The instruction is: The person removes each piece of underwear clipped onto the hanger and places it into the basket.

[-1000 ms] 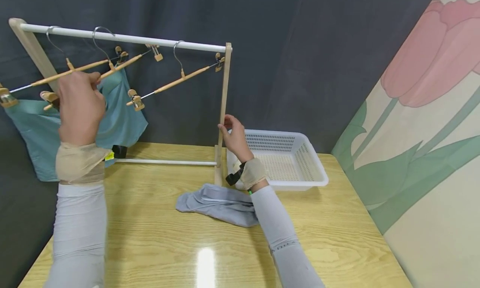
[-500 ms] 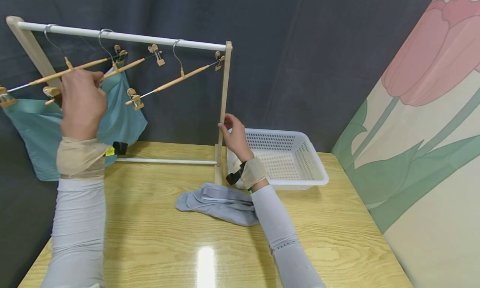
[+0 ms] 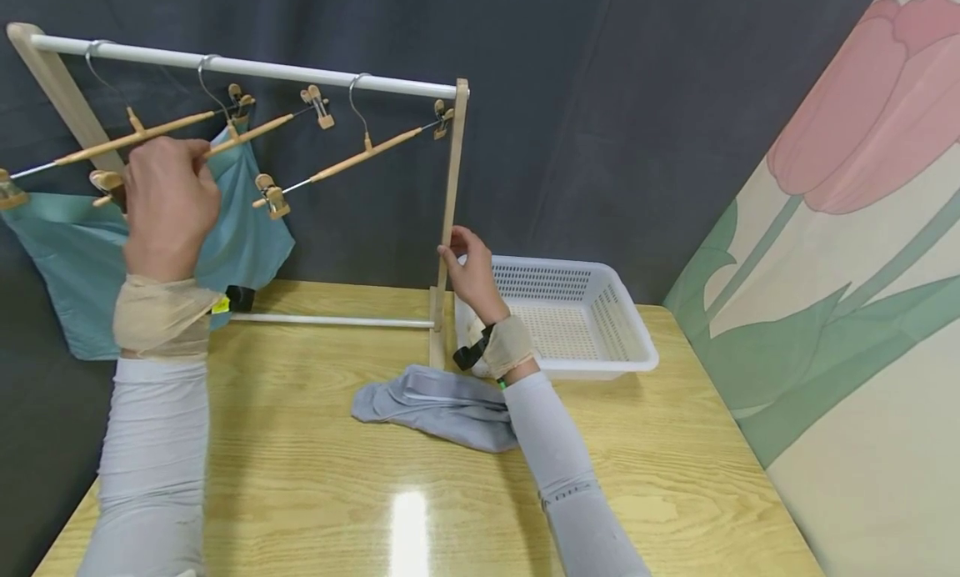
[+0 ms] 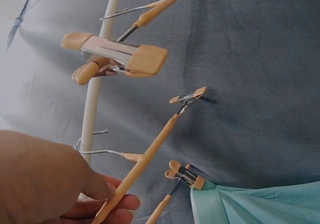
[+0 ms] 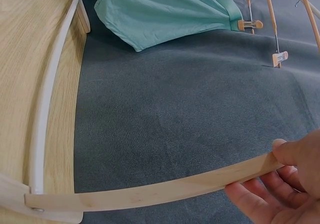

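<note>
My left hand (image 3: 171, 206) grips the bar of the middle clip hanger (image 4: 142, 163), its thumb and fingers around the wood. This hanger's hook sits over the white rail (image 3: 292, 70), and its clips carry no cloth. My right hand (image 3: 474, 275) pinches the right wooden post (image 5: 165, 191) of the clothes rack between thumb and fingers. Behind my left hand, a teal garment (image 3: 243, 218) hangs from the clips of the leftmost hanger (image 3: 176, 125). Another bare clip hanger (image 3: 378, 148) hangs near the right post.
A grey garment (image 3: 442, 410) lies crumpled on the wooden table (image 3: 300, 460) in front of the post. Behind my right wrist stands a white perforated basket (image 3: 637, 362). Low between the posts runs a white crossbar (image 3: 337, 320). A dark curtain (image 3: 570, 127) backs the rack.
The middle hanger, held in my left hand, has shifted slightly to the right along the rail. My right hand keeps its hold on the post.
</note>
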`<action>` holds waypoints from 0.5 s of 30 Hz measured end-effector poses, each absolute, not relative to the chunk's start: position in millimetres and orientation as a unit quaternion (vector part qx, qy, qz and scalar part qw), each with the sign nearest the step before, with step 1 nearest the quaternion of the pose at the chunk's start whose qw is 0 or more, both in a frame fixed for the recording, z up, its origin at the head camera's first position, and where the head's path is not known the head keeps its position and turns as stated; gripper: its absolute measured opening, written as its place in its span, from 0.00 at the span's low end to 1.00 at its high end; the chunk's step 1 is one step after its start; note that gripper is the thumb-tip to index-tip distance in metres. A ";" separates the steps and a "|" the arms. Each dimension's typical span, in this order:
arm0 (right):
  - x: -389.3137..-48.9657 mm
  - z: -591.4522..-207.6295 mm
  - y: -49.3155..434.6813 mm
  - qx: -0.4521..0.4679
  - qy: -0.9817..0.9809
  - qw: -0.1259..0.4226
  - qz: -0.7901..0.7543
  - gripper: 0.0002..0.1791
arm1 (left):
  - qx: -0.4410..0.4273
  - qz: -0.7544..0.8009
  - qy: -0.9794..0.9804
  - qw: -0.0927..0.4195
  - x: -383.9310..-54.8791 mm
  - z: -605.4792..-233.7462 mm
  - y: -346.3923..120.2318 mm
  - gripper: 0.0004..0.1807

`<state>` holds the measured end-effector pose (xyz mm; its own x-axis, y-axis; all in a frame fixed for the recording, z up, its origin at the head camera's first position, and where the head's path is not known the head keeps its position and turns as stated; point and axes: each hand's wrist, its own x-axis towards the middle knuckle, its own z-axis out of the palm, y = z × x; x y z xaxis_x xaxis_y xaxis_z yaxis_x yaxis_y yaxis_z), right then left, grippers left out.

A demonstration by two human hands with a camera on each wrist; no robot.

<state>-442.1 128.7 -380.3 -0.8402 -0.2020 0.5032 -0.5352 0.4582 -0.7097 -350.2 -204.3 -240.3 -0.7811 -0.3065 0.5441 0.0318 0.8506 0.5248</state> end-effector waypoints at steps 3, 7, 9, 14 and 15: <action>-442.8 -379.1 127.8 0.220 -0.836 0.177 0.471 0.19 | 0.065 -0.257 -0.902 0.340 -351.3 -241.3 -205.2 0.23; -442.0 -378.4 126.9 0.220 -0.837 0.174 0.469 0.19 | 0.061 -0.248 -0.900 0.353 -351.7 -243.2 -205.6 0.22; -440.9 -378.3 126.8 0.218 -0.838 0.172 0.470 0.20 | 0.061 -0.245 -0.901 0.353 -351.6 -243.7 -205.3 0.22; -439.4 -379.9 128.0 0.215 -0.837 0.172 0.473 0.19 | 0.052 -0.248 -0.894 0.370 -352.3 -246.5 -204.9 0.21; -438.9 -380.4 129.1 0.215 -0.836 0.174 0.475 0.19 | 0.047 -0.250 -0.890 0.379 -353.2 -247.4 -204.5 0.20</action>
<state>-438.9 129.1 -380.4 -0.8472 -0.1943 0.4944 -0.5242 0.4567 -0.7188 -353.2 -204.5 -247.4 -0.7081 -0.2723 0.6515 0.1068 0.8707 0.4800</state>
